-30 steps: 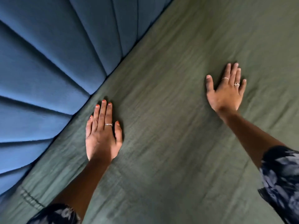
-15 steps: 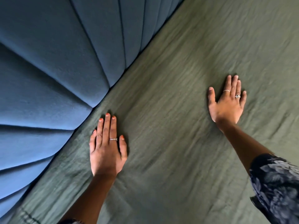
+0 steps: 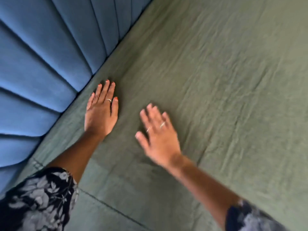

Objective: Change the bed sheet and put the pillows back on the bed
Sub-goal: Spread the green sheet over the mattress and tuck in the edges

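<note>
our left hand (image 3: 100, 112) lies flat on the green sheet (image 3: 216, 97), fingers straight and close together, near the blue headboard (image 3: 41, 64). we think it presses there so the sheet does not slide. our right hand (image 3: 158, 134) is just beside it, fingers spread out and straight, palm down over the sheet. it looks blurry, so we cannot tell if it touches the cloth or floats just above it. we think it is there to rub the bumps flat. neither hand holds anything. the sheet covers the bed all around our hands and runs right up to the headboard. it has small wrinkles on the far side. a sewn line (image 3: 116, 209) crosses the sheet near our flowery sleeves (image 3: 41, 202). we see no pillows here.
</note>
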